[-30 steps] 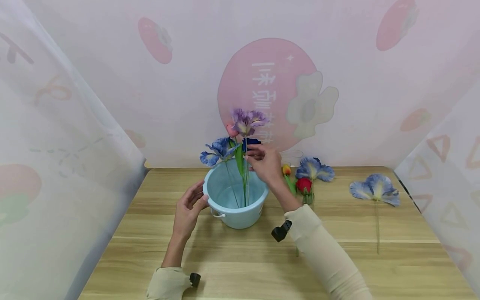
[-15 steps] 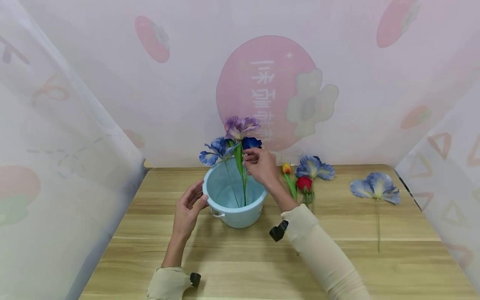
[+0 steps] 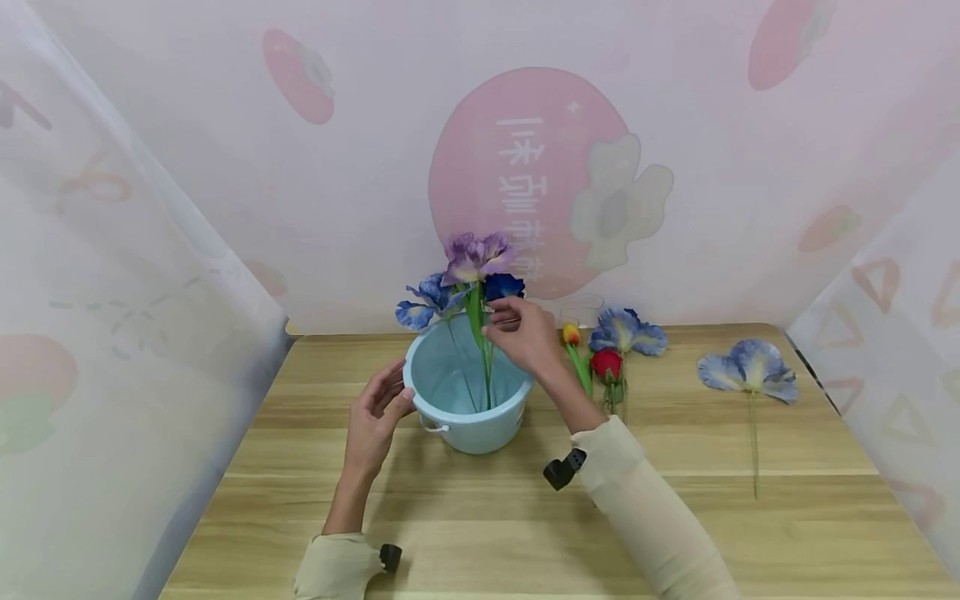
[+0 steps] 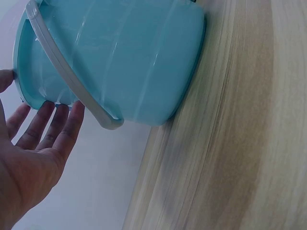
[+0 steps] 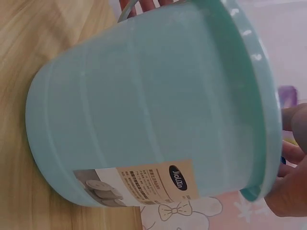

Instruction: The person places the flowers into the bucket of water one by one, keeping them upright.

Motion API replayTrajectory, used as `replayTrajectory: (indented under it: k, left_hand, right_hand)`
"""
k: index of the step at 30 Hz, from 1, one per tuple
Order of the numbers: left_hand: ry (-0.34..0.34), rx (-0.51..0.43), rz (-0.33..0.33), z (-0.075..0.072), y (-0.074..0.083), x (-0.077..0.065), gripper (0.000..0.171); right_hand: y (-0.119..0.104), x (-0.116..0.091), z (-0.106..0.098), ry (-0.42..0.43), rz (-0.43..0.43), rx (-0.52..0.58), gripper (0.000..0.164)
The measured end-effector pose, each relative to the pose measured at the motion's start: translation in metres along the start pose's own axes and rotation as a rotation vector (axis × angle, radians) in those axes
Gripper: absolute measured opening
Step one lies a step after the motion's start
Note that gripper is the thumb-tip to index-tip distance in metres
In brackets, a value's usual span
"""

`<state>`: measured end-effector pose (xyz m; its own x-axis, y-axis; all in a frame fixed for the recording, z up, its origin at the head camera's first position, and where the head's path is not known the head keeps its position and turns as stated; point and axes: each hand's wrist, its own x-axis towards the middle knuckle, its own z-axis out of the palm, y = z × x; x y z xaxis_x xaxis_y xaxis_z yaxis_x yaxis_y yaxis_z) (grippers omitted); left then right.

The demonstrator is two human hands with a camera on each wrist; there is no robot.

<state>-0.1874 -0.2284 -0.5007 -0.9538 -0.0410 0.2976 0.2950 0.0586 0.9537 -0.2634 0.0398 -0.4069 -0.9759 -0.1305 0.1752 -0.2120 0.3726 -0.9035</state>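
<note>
A light blue bucket [image 3: 472, 433] stands upright on the table, with several flower stems inside. My left hand [image 3: 372, 425] rests against its left side, thumb by the rim and fingers spread on the outer wall, as the left wrist view also shows. Over the bucket's right rim, my right hand [image 3: 525, 333] pinches the stem of a purple iris [image 3: 477, 258] between thumb and fingers. A blue iris [image 3: 429, 302] leans left in the bucket, and a dark blue flower [image 3: 504, 286] shows behind the right fingers. The right wrist view has those fingers partly hidden by the rim.
Right of the bucket lie an orange-yellow tulip [image 3: 572, 335], a red rose [image 3: 607, 365] and a blue iris [image 3: 627, 332]. Another pale blue iris [image 3: 750, 371] lies farther right, stem toward the front. A white handle [image 4: 64, 67] hangs on the bucket's side. Printed cloth [image 3: 360, 200] encloses the table's back and sides.
The purple iris has come down and left over the bucket, now covering the pink tulip. My right hand has lowered slightly with it. My left hand keeps its place at the bucket.
</note>
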Motion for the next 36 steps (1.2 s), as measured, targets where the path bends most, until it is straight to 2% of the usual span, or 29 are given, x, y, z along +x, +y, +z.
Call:
replayTrajectory:
  k: [10,17,28,36]
  left_hand:
    - [0.001,0.0,0.002,0.0,0.0,0.001,0.049]
    - [-0.01,0.0,-0.005,0.0,0.0,0.001,0.05]
    - [-0.004,0.001,-0.012,0.001,0.002,0.002,0.05]
    - [-0.003,0.005,-0.02,0.0,0.003,0.001,0.05]
  right_hand:
    - [0.004,-0.017,-0.023,0.032,0.019,0.139,0.045]
    - [0.008,-0.029,-0.042,0.065,0.034,0.189,0.045]
    - [0.033,-0.049,-0.071,0.13,0.075,0.287,0.046]
    - [0.055,-0.065,-0.095,0.185,0.106,0.266,0.047]
